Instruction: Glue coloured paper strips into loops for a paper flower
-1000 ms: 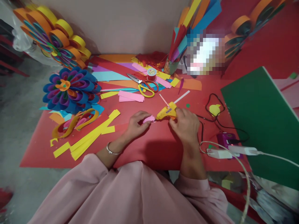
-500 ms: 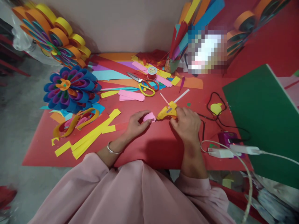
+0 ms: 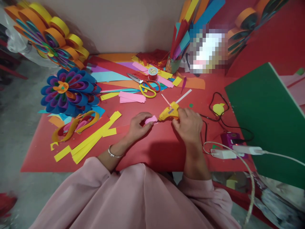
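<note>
My left hand (image 3: 138, 127) pinches a small pink paper piece (image 3: 151, 120) just above the red sheet (image 3: 154, 146) that covers the table. My right hand (image 3: 188, 125) grips a yellow glue gun (image 3: 169, 112), whose nozzle points left and meets the pink piece. A white glue stick pokes out of the gun's back. A black cord (image 3: 214, 117) runs from the gun off to the right.
Yellow paper strips (image 3: 92, 140) lie at the left, pink strips (image 3: 132, 97) and scissors (image 3: 145, 86) behind the hands. A blue and purple paper flower (image 3: 68, 90) sits at the far left. A green board (image 3: 269, 121), a purple device (image 3: 232, 139) and white plugs (image 3: 238, 152) are at the right.
The hands have hardly moved; the pink piece has turned slightly in my left fingers and the glue gun's nozzle stays against it. The view has shifted a little.
</note>
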Motion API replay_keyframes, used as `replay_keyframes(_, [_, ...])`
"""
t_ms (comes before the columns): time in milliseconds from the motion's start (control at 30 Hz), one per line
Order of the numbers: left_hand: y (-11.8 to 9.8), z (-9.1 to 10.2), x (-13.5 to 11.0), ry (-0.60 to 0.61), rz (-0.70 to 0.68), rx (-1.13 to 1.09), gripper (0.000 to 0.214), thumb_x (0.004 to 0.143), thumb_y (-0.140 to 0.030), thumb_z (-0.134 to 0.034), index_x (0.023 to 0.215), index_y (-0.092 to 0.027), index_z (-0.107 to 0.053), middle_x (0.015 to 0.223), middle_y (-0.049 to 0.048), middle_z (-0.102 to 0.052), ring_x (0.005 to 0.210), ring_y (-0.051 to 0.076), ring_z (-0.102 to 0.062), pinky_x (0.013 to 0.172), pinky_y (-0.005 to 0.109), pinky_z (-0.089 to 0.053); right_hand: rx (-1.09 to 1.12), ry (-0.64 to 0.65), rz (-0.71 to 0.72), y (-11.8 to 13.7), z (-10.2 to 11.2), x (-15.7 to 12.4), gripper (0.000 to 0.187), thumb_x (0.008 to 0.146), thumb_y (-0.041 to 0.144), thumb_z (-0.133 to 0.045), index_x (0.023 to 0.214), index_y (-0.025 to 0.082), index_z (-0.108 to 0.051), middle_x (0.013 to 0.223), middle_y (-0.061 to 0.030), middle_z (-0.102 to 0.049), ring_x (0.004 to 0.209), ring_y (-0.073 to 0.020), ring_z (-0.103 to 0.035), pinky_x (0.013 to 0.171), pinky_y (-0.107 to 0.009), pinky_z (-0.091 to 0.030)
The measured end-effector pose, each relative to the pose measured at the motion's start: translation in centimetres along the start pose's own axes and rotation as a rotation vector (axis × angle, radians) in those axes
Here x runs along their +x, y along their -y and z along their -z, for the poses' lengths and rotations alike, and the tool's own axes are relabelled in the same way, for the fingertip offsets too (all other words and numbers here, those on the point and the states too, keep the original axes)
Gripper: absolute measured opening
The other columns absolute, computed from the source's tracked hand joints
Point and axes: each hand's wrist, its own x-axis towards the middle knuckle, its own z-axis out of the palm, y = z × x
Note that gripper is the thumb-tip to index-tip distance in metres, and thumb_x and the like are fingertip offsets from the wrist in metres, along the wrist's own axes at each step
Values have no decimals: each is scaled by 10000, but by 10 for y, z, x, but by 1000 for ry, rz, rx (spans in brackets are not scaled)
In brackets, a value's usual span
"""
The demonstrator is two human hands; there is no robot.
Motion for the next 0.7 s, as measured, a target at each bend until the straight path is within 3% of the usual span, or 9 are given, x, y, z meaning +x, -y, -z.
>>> replay_keyframes(467, [2, 0, 1, -16, -30, 25, 190, 917, -361, -714, 1010, -196, -730, 993, 90, -766, 914, 204, -710, 841, 361, -578, 31, -92, 7, -1, -10, 0, 351, 922, 265, -583, 1248, 156, -651, 997, -122, -698, 939, -288, -568, 740, -384, -319])
replay_keyframes(700, [2, 0, 1, -5, -45, 36, 159, 904, -311, -711, 1012, -195, -723, 1002, 84, -758, 926, 202, -708, 846, 352, -582, 47, -75, -5, 2, -15, 2, 355, 925, 237, -566, 1260, 147, -639, 1019, -126, -698, 974, -286, -569, 774, -394, -338])
